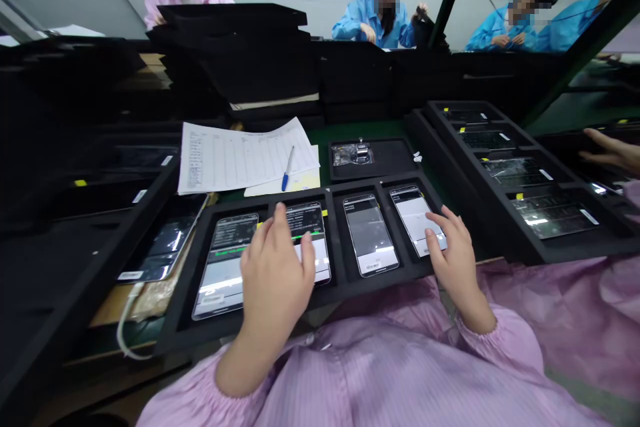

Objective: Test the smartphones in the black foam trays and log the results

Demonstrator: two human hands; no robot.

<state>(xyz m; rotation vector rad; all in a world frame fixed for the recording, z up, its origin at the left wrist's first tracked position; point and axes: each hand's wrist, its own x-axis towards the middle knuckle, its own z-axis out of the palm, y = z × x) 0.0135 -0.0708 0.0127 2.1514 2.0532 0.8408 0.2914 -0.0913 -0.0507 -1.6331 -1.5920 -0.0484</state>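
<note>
A black foam tray (336,285) lies in front of me with several lit smartphones in its slots. My left hand (277,267) is over the second smartphone (320,253) from the left, fingers apart and holding nothing; it hides part of that screen. Left of it lies another smartphone (220,280) with dark text rows and a green line. A third smartphone (371,233) shows a grey and white screen. My right hand (453,253) has its fingers spread at the right edge of the rightmost smartphone (407,217); whether a fingertip touches the glass I cannot tell.
Behind the tray are printed sheets (240,153), a pen (289,170) and a small black tray (395,157). Stacked trays with phones (555,213) stand right; a cabled phone (167,240) lies left. A co-worker's hand (613,150) reaches in at right; other people sit opposite.
</note>
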